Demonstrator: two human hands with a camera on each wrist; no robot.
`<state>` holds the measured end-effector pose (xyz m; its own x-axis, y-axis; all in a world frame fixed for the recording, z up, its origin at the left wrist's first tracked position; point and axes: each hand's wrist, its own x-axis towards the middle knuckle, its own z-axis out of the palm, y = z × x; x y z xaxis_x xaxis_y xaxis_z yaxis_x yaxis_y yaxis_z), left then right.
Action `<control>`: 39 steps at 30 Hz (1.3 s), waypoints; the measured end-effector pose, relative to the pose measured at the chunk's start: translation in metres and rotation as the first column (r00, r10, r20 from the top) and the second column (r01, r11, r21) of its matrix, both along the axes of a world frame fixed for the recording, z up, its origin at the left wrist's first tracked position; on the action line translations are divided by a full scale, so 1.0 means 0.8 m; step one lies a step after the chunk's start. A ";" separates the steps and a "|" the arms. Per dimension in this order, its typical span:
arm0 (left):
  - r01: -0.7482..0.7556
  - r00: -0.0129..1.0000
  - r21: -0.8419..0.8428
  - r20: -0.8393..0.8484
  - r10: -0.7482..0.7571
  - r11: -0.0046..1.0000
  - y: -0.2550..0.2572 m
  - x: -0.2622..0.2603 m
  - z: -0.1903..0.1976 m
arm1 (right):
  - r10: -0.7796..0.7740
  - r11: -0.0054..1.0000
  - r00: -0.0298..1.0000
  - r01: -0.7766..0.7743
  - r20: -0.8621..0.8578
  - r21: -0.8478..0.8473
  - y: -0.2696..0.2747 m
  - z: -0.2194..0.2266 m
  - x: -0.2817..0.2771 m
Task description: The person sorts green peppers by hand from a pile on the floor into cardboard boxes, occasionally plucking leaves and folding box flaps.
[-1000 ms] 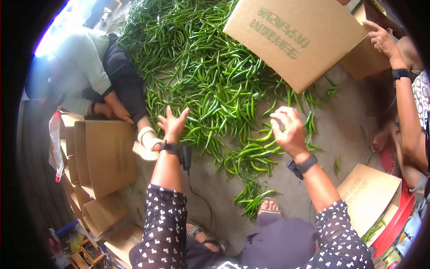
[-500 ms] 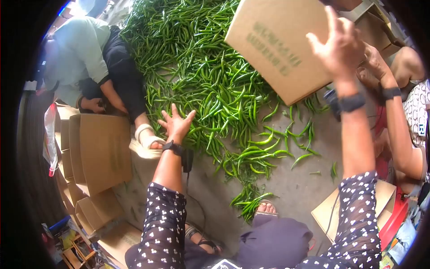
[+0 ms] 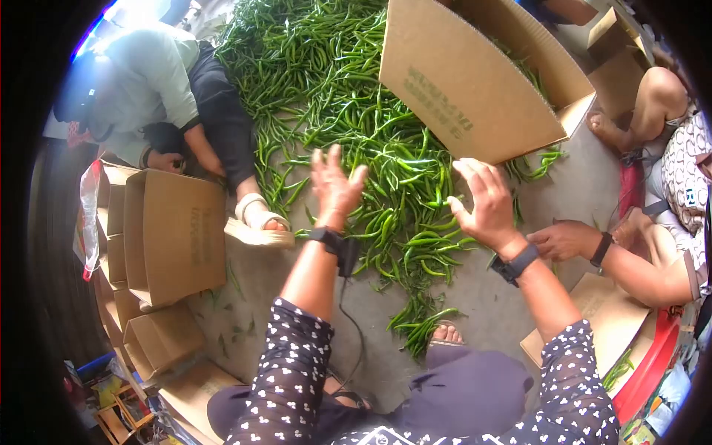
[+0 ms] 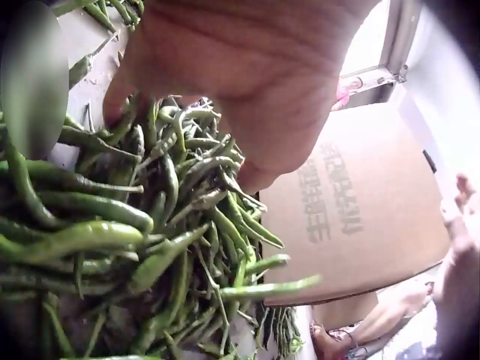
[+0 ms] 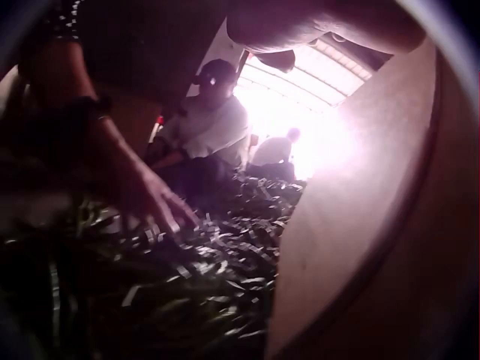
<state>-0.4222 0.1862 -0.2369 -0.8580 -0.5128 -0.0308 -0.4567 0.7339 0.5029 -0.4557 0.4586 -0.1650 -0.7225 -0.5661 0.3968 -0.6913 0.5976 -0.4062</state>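
Observation:
A large heap of long green chili peppers (image 3: 311, 81) spreads over the floor in the head view. My left hand (image 3: 337, 185) hovers over the heap's near edge with fingers spread and relaxed, holding nothing. In the left wrist view that hand (image 4: 232, 82) hangs close over the chilies (image 4: 150, 225). My right hand (image 3: 486, 204) is just below the lower edge of a printed cardboard box (image 3: 430, 96), its fingers loosely bent and no chili in its grasp. The box leans over the heap, its opening toward the upper right, with some chilies inside.
At left a bent-over person (image 3: 148, 89) sits beside standing cardboard boxes (image 3: 178, 230). On the right, another person's hand (image 3: 567, 241) reaches in near my right wrist, above a flat carton (image 3: 593, 311) and a red tub edge (image 3: 645, 371). A dark cable (image 3: 356, 319) lies between my feet.
My right hand went up to the box, then came back down left. My left hand moved right over the heap. The box has turned, showing its opening. The right-hand person's hand left the box.

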 end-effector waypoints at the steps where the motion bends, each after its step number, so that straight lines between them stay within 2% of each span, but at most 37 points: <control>1: -0.039 0.999 -0.030 0.005 0.040 0.999 -0.025 -0.002 -0.005 | -0.142 0.990 0.980 0.138 0.138 0.038 0.001 -0.031 0.000; 3: -0.141 0.988 -0.046 0.050 0.143 0.989 -0.076 -0.013 -0.026 | -0.238 0.971 0.943 0.237 0.234 0.032 -0.001 -0.076 -0.012; 5: -0.246 0.962 0.070 0.137 0.235 0.967 -0.103 -0.025 -0.023 | -0.300 0.953 0.928 0.283 0.222 0.105 -0.025 -0.080 -0.013; 6: -0.245 0.962 0.070 0.145 0.233 0.967 -0.106 -0.034 -0.026 | -0.375 0.925 0.885 0.340 0.275 0.168 -0.037 -0.083 -0.015; 8: -0.246 0.960 0.241 0.196 0.201 0.939 -0.107 -0.052 -0.031 | -0.423 0.906 0.823 0.371 0.379 0.206 -0.050 -0.094 -0.015; 9: -0.237 0.936 0.205 0.309 0.167 0.949 -0.102 -0.062 -0.037 | -0.435 0.900 0.784 0.386 0.443 0.201 -0.055 -0.103 -0.016; 12: -0.150 0.965 0.240 0.248 0.088 0.959 -0.057 -0.073 -0.026 | -0.481 0.877 0.799 0.431 0.362 0.213 -0.068 -0.110 -0.019; 13: -0.075 0.970 0.245 0.241 0.014 0.967 -0.044 -0.070 -0.024 | -0.481 0.877 0.794 0.429 0.372 0.219 -0.071 -0.114 -0.018; 15: 0.022 0.960 0.252 0.266 -0.091 0.967 -0.008 -0.053 -0.028 | -0.415 0.904 0.795 0.414 0.442 0.105 -0.080 -0.120 -0.021; 16: 0.043 0.973 0.284 0.205 -0.105 0.958 0.010 -0.043 -0.027 | -0.401 0.895 0.786 0.445 0.470 0.020 -0.086 -0.126 -0.018; 17: 0.066 0.983 0.316 0.144 -0.116 0.947 0.026 -0.030 -0.027 | -0.401 0.894 0.785 0.448 0.472 0.016 -0.091 -0.123 -0.015; 19: 0.158 0.984 0.333 0.021 -0.175 0.929 0.052 -0.007 -0.036 | -0.213 0.909 0.784 0.377 0.583 -0.175 -0.099 -0.119 -0.004; 20: 0.140 0.989 0.413 -0.012 -0.149 0.900 0.061 0.003 -0.039 | -0.250 0.910 0.787 0.390 0.565 -0.140 -0.100 -0.117 0.006; 21: 0.178 0.983 0.545 -0.060 -0.173 0.820 0.060 0.010 -0.042 | -0.216 0.899 0.787 0.391 0.578 -0.196 -0.098 -0.123 0.015; 23: 0.311 0.950 0.566 -0.207 -0.233 0.763 0.054 0.030 -0.052 | -0.180 0.964 0.913 0.237 0.365 -0.118 -0.086 -0.129 0.024; 24: 0.314 0.949 0.568 -0.210 -0.235 0.761 0.053 0.036 -0.057 | -0.183 0.964 0.914 0.239 0.363 -0.115 -0.082 -0.127 0.025; 26: 0.230 0.973 0.629 -0.162 -0.164 0.743 0.055 0.045 -0.052 | -0.247 0.919 0.796 0.373 0.552 -0.127 -0.082 -0.109 0.028; 27: 0.236 0.972 0.626 -0.169 -0.166 0.743 0.059 0.048 -0.049 | -0.127 0.904 0.700 0.374 0.702 -0.209 -0.086 -0.115 0.028; 29: 0.078 0.997 0.839 -0.069 -0.037 0.538 0.075 0.045 -0.027 | -0.093 0.941 0.650 0.305 0.754 -0.147 -0.089 -0.099 0.029; 30: 0.029 0.999 0.929 -0.042 0.026 0.369 0.075 0.046 -0.023 | -0.067 0.954 0.719 0.249 0.692 -0.167 -0.087 -0.105 0.030; 31: 0.040 0.998 0.929 -0.052 0.023 0.368 0.076 0.050 -0.025 | -0.053 0.948 0.740 0.248 0.670 -0.199 -0.084 -0.101 0.036; 33: 0.087 0.996 0.946 -0.071 -0.062 0.312 0.080 0.065 -0.028 | -0.022 0.939 0.682 0.265 0.731 -0.219 -0.072 -0.092 0.048; 34: 0.026 0.999 0.914 -0.015 -0.030 0.406 0.090 0.075 -0.015 | -0.047 0.946 0.698 0.260 0.715 -0.192 -0.069 -0.089 0.055; 36: 0.261 0.965 0.742 -0.210 -0.156 0.618 0.092 0.091 -0.019 | -0.006 0.931 0.763 0.241 0.646 -0.276 -0.063 -0.080 0.065; 37: 0.209 0.977 0.788 -0.195 -0.087 0.579 0.100 0.089 0.010 | -0.009 0.923 0.805 0.235 0.593 -0.305 -0.061 -0.069 0.067; 38: 0.242 0.966 0.725 -0.241 -0.091 0.644 0.105 0.089 0.029 | 0.023 0.904 0.849 0.207 0.527 -0.373 -0.061 -0.054 0.066; 39: 0.292 0.945 0.720 -0.317 -0.076 0.630 0.108 0.085 0.047 | 0.016 0.902 0.854 0.212 0.520 -0.377 -0.058 -0.037 0.064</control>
<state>-0.3538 0.2730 -0.1995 -0.9653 -0.2340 -0.1158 -0.1442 0.1083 0.9836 -0.4045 0.4123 -0.1946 -0.9257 -0.3506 0.1418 -0.2705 0.3518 -0.8961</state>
